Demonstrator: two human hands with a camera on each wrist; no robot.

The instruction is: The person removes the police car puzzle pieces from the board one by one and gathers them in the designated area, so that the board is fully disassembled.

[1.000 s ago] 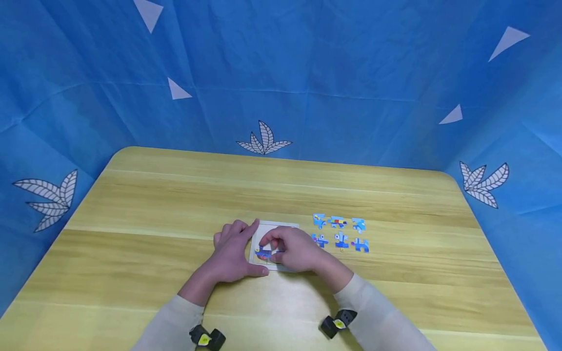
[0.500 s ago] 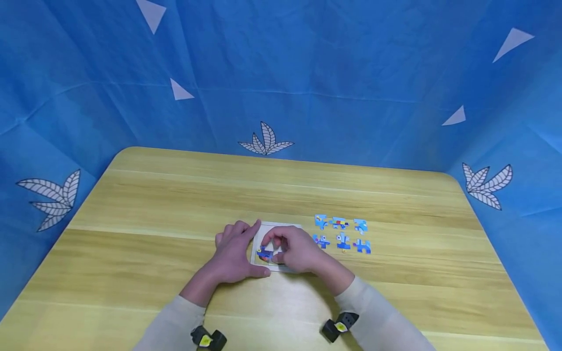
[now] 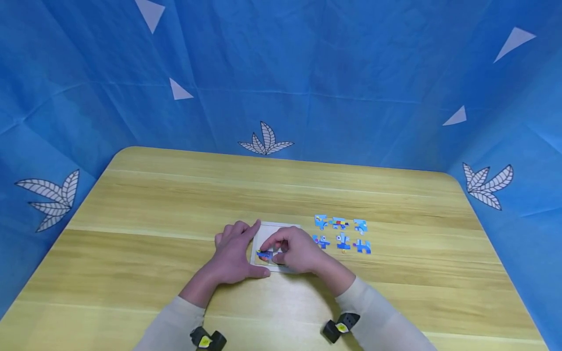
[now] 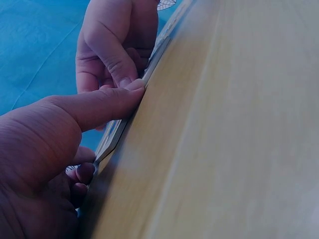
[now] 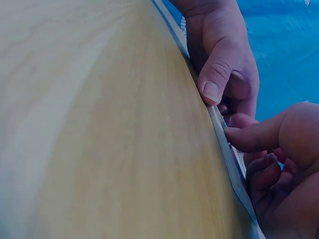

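A white puzzle tray lies flat on the wooden table. My left hand holds it at the left, index finger at the upper corner and thumb along the near edge. In the left wrist view, the thumb presses the tray's rim. My right hand bends over the tray, index finger and thumb curled onto a blue puzzle piece in the lower left. Part of that piece is hidden by the fingers. The right wrist view shows the right thumb just above the tray's edge.
Several loose blue puzzle pieces lie in two rows right of the tray. The wooden table stretches around them, with a blue patterned cloth hanging behind. Each sleeved wrist carries a small black camera.
My right index finger has come down closer to the thumb, onto the blue puzzle piece at the tray's lower left. The left hand keeps its hold, and the loose pieces stay put.
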